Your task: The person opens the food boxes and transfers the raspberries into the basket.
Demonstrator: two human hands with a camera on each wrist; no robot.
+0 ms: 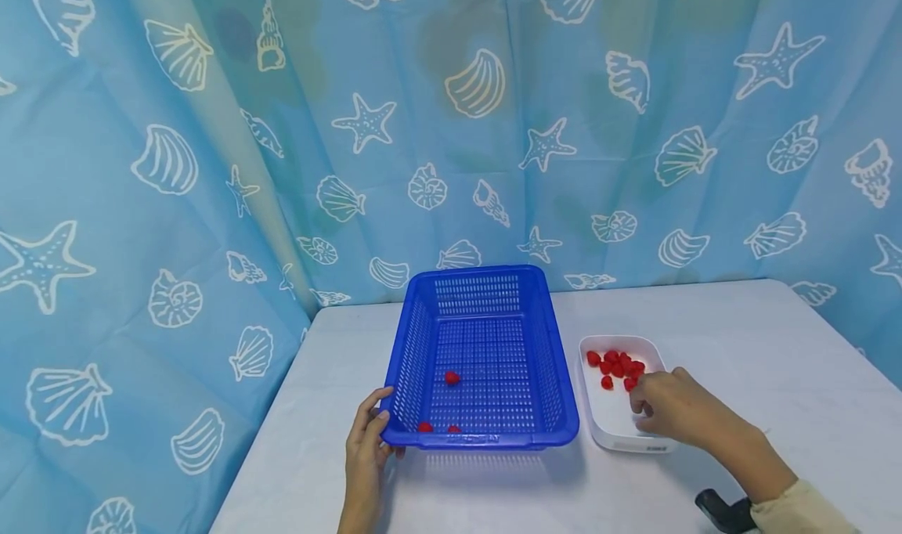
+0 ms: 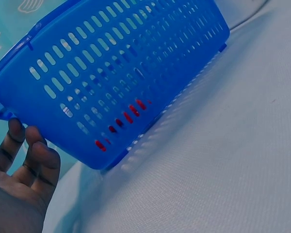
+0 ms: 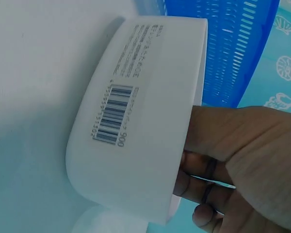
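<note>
A blue plastic basket (image 1: 486, 440) with slotted walls stands on the table, and small red berry-like pieces (image 1: 452, 377) lie on its floor. My left hand (image 1: 366, 448) grips the rim at its near left corner. In the left wrist view, the fingers (image 2: 41, 155) bend at the corner of the basket (image 2: 87, 116). To the right is a white tub (image 1: 627, 442) with several more red pieces (image 1: 617, 369). My right hand (image 1: 676, 409) reaches over its right side, fingers bent down among the pieces. In the right wrist view, the tub wall (image 3: 136, 121) hides the fingertips of the right hand (image 3: 233, 165).
A white cloth covers the table (image 1: 296, 456). Blue curtains (image 1: 423, 142) with white shell and starfish prints hang behind it and along its left side. Below the right forearm shows a dark strap-like object (image 1: 722, 510) near the sleeve.
</note>
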